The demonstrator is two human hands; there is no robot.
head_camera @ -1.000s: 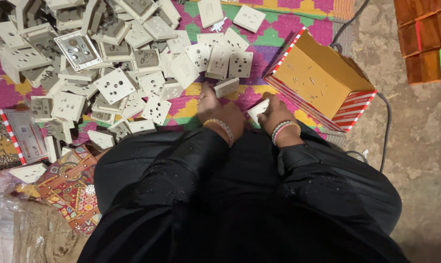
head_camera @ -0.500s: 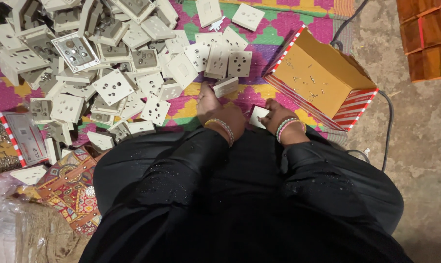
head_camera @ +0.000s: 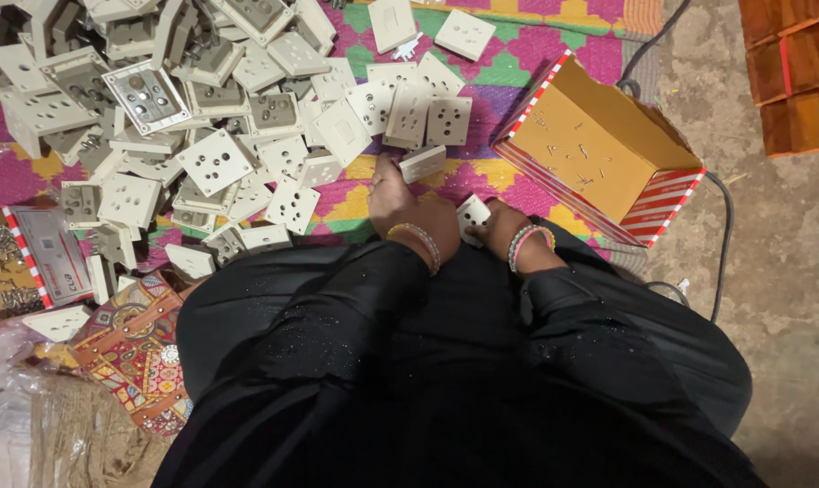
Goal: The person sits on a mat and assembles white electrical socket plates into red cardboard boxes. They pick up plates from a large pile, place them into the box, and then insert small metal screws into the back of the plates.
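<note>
While I sit cross-legged on the mat, both hands work at one cream socket plate.

Nearest me, my right hand (head_camera: 509,237) has its fingers clamped on the small socket plate (head_camera: 472,217), just beside my left hand (head_camera: 408,210). My left hand lies palm down at about 11 o'clock from the plate; whether its fingers grip anything I cannot tell. Beyond it, a loose socket block (head_camera: 422,164) lies on the patterned mat (head_camera: 518,63). Farther out at 10 o'clock spreads the pile of socket plates (head_camera: 202,117), and at 2 o'clock stands an open cardboard box (head_camera: 599,149) with small screws inside.
</note>
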